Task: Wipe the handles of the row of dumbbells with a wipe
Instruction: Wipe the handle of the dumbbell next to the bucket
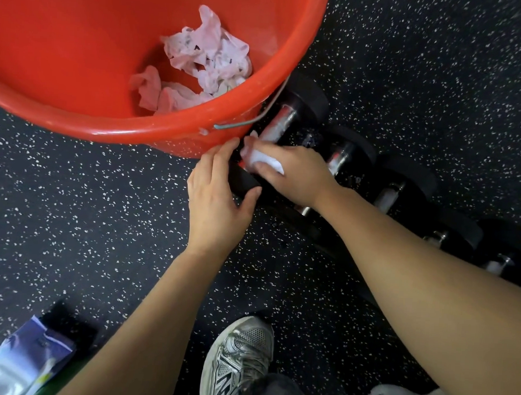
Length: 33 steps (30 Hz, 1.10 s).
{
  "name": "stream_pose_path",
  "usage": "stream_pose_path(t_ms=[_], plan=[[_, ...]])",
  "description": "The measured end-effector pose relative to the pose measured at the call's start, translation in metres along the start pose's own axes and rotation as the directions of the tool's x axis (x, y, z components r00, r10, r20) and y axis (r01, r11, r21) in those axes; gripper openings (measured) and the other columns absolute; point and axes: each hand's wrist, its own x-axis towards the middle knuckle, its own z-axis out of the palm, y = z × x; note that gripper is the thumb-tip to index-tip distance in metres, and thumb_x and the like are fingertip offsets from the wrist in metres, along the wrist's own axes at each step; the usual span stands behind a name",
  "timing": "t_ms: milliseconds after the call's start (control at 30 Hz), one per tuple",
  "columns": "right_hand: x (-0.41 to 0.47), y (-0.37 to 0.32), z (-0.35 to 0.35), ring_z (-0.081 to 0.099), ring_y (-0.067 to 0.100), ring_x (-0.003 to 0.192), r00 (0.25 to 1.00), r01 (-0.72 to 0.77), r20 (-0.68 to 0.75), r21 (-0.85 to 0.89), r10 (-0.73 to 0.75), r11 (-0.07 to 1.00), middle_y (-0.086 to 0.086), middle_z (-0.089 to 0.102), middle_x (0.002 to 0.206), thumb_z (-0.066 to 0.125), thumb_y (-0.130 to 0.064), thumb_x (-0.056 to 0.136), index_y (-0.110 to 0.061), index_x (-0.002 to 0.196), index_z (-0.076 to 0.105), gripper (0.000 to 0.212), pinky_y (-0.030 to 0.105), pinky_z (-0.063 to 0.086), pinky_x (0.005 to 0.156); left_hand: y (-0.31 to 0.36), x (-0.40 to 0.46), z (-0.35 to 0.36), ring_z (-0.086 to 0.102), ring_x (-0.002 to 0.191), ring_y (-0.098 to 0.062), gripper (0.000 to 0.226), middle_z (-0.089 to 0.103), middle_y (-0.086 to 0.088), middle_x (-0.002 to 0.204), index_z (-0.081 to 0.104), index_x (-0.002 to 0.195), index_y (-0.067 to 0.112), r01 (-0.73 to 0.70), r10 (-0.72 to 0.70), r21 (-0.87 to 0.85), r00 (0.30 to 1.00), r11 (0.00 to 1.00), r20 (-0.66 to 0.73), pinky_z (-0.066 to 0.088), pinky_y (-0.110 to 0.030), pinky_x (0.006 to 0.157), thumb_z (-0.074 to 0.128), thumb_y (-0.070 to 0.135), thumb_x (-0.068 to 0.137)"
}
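The left hand lies on the black end of a dumbbell, fingers nearly straight along its outer side and the thumb hooked round the near edge, so it steadies the weight rather than clenching it. Just to its right, the right hand is curled round a bunched white wipe, pinned between fingers and thumb and pressed down where that dumbbell's handle should be (the handle itself is hidden under the hand).

Far left, at the bottom corner, a blue and white pack of wipes lies on the speckled black floor. Above it a big red bucket fills the top-left, w/ crumpled pale pink used wipes inside and a wire bail hanging down its side; its wall is just beside the left fingertips.

The row of dumbbells runs diagonally from beside the bucket to the right edge: black rubber ends, short shiny chrome handles, approx. side by side and close together. The handle nearest the bucket shows a red reflection. Bottom centre, a silver mesh trainer and dark trouser leg.
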Motion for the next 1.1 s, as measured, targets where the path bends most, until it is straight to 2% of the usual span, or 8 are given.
stream_pose_path(t_ms=[67,200,367,533,600,800,1000,1100], plan=[[-0.005,0.002,-0.002,0.066,0.021,0.106,0.994,-0.044,-0.089,0.184,0.062,0.982,-0.008,0.070,0.124,0.044,-0.030,0.097,-0.041,0.143,0.056,0.049,0.038,0.052,0.092,0.001,0.001,0.001,0.047,0.140,-0.027,0.081,0.052,-0.007,0.147,0.044,0.153,0.014,-0.009,0.009,-0.001,1.000,1.000,0.001,0.036,-0.049,0.119,0.082,0.023,0.082],[-0.011,0.005,-0.001,0.053,0.002,0.077,0.968,-0.049,-0.206,0.402,0.142,0.914,-0.018,0.054,0.090,0.044,-0.017,0.087,-0.025,0.127,0.072,0.049,0.033,0.049,0.075,0.002,0.001,0.000,0.046,0.140,-0.027,0.081,0.051,-0.008,0.147,0.044,0.153,0.014,-0.011,0.011,-0.006,1.000,1.000,-0.006,0.035,-0.051,0.119,0.082,0.021,0.082],[-0.010,-0.002,-0.008,0.063,0.011,0.083,0.925,-0.138,-0.246,0.494,0.290,0.858,-0.009,0.065,0.092,0.066,-0.016,0.084,-0.025,0.111,0.056,0.031,0.034,0.054,0.077,0.003,-0.001,0.000,0.045,0.142,-0.027,0.080,0.051,-0.009,0.148,0.044,0.153,0.014,-0.001,0.001,-0.003,1.000,1.000,-0.003,0.034,-0.052,0.120,0.083,0.019,0.082],[0.007,-0.003,0.002,0.061,-0.001,0.086,0.887,-0.108,-0.350,0.480,0.303,0.871,-0.013,0.065,0.093,0.080,-0.014,0.081,-0.018,0.088,0.073,0.011,0.015,0.047,0.082,0.003,0.000,0.000,0.045,0.142,-0.028,0.080,0.051,-0.009,0.148,0.044,0.153,0.014,0.004,-0.004,-0.002,1.000,1.000,0.000,0.034,-0.052,0.120,0.082,0.020,0.083],[0.010,-0.008,0.006,0.063,-0.002,0.092,0.882,-0.066,-0.370,0.515,0.292,0.855,-0.011,0.067,0.101,0.080,-0.014,0.083,-0.018,0.096,0.079,0.013,0.009,0.044,0.087,0.003,0.000,0.000,0.045,0.142,-0.028,0.079,0.051,-0.009,0.149,0.044,0.153,0.014,0.001,-0.001,-0.006,1.000,1.000,0.001,0.034,-0.052,0.121,0.081,0.021,0.083],[0.004,-0.014,0.021,0.057,0.016,0.114,0.927,0.002,-0.337,0.438,0.162,0.899,-0.008,0.054,0.117,0.059,-0.026,0.100,-0.026,0.126,0.073,0.030,0.033,0.049,0.104,0.003,0.000,-0.001,0.043,0.144,-0.025,0.081,0.049,-0.006,0.150,0.043,0.154,0.015,0.017,-0.017,0.000,1.000,1.000,0.018,0.030,-0.046,0.123,0.082,0.020,0.083],[-0.001,-0.008,0.020,0.063,0.012,0.091,0.952,-0.064,-0.269,0.286,0.144,0.956,-0.009,0.061,0.102,0.052,-0.028,0.104,-0.041,0.139,0.060,0.038,0.028,0.050,0.077,0.003,-0.001,-0.001,0.043,0.144,-0.026,0.079,0.050,-0.008,0.150,0.044,0.153,0.014,0.006,-0.006,0.006,1.000,1.000,0.010,0.031,-0.048,0.123,0.082,0.019,0.083],[0.002,-0.011,0.020,0.068,0.015,0.099,0.956,-0.040,-0.272,0.244,0.108,0.969,-0.007,0.069,0.116,0.052,-0.029,0.104,-0.040,0.134,0.065,0.035,0.034,0.056,0.080,0.002,0.000,0.000,0.044,0.143,-0.027,0.078,0.051,-0.009,0.149,0.045,0.152,0.013,0.000,0.000,0.003,1.000,1.000,0.008,0.032,-0.049,0.122,0.081,0.020,0.083]])
